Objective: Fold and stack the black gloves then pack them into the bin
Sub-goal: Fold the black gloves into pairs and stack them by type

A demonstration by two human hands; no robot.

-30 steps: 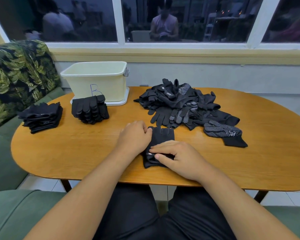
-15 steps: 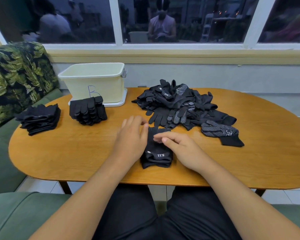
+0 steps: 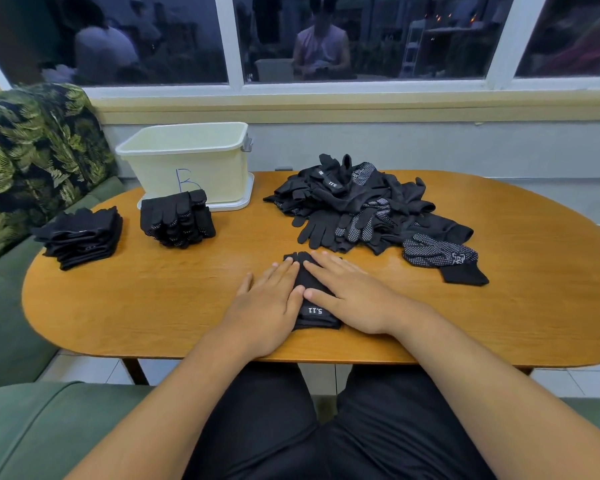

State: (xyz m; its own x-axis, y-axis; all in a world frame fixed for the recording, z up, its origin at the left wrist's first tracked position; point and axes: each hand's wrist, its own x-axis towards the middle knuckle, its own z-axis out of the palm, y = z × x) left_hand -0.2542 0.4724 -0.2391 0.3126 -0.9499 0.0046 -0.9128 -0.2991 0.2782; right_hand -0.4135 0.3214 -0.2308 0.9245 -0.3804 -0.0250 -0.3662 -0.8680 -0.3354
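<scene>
There is one table (image 3: 534, 306). One bin (image 3: 187, 161) stands far left, on one lid (image 3: 238, 202). There are two neat stacks of gloves: a left stack (image 3: 80, 237) and a right stack (image 3: 177, 220). One loose pile (image 3: 354, 206) lies far right, too tangled to count. One folded glove (image 3: 309, 282) lies near. Two hands show: a left hand (image 3: 267, 306) and a right hand (image 3: 354, 296).

The folded glove (image 3: 313, 310) at six o'clock on the honey-brown wood-grain table (image 3: 153, 296) is black with white lettering. The loose pile (image 3: 361, 209) at one o'clock is black, several gloves speckled with white dots. At eleven o'clock the bin (image 3: 194, 164) is pale cream with a blue B, and at nine o'clock a cushion (image 3: 32, 161) shows green leaves on black.
</scene>
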